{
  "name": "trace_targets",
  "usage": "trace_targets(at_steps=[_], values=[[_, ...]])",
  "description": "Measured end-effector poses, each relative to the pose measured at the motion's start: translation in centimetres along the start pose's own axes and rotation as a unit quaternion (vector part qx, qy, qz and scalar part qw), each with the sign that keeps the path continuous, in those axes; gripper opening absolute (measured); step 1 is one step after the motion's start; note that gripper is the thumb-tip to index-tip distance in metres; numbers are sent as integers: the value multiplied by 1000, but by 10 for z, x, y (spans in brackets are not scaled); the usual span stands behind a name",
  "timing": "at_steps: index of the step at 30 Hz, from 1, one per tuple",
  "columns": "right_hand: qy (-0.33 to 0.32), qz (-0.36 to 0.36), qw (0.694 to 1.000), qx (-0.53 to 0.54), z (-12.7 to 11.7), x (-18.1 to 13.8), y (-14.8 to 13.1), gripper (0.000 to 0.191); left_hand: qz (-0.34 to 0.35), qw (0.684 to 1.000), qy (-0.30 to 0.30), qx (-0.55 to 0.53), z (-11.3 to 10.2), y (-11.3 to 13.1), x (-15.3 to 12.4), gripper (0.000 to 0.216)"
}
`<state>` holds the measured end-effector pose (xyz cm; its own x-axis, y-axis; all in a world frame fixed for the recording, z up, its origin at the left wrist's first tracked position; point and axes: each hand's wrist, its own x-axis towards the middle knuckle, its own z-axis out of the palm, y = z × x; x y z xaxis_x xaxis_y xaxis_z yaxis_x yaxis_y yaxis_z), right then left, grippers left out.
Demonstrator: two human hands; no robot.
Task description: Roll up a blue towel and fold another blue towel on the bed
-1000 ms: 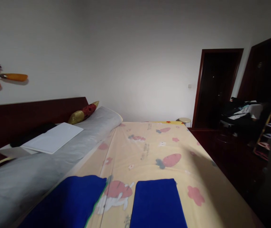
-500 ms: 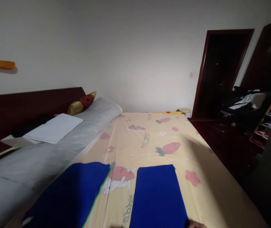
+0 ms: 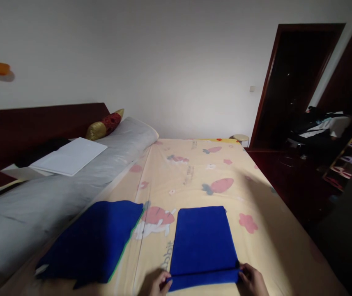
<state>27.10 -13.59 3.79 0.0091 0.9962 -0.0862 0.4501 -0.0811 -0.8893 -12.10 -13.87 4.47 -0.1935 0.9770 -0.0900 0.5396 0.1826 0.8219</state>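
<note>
Fingers (image 3: 164,274) now at blue cloth (image 3: 204,241) edges

The head cam sits up high at one side of the bed (image 3: 191,195), looking fwd & a bit down across it, w/ L hand (image 3: 160,283) & R hand (image 3: 253,281) close, white wall (image 3: 176,74) far.

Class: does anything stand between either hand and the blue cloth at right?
Nothing visible does: the left hand and right hand each pinch the right blue cloth at its near end. The left blue cloth lies apart.
</note>
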Motion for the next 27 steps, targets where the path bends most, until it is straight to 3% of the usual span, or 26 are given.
trace_targets(at_steps=[2, 5, 8, 12, 15, 17, 19, 24, 27], values=[[29, -12, 998, -51, 4, -1, 12, 35, 15, 999, 14, 27, 4, -2, -3, 44], [123, -52, 982, -133, 15, -4, 32, 27, 35, 989, 60, 130, 8, 7, -9, 18], [167, -129, 953, -217, 38, -10, 36, 19, 35, 960, 48, 273, 24, 34, -19, 34], [138, -220, 920, -294, 90, -20, 11, 20, 58, 943, -83, 318, 77, 69, -36, 39], [98, -241, 918, -299, 120, -23, -9, 20, 87, 944, -94, 303, 117, 75, -45, 46], [80, -237, 923, -292, 123, -22, -10, 18, 106, 946, -72, 297, 125, 70, -46, 42], [64, -233, 928, -282, 108, -21, -1, 20, 126, 949, -43, 285, 113, 61, -43, 30], [34, -213, 945, -247, 36, -21, 40, 35, 161, 951, -1, 264, 39, 32, -34, 15], [-13, -209, 947, -243, 11, -21, 52, 38, 170, 950, -1, 261, 12, 14, -33, 30]])
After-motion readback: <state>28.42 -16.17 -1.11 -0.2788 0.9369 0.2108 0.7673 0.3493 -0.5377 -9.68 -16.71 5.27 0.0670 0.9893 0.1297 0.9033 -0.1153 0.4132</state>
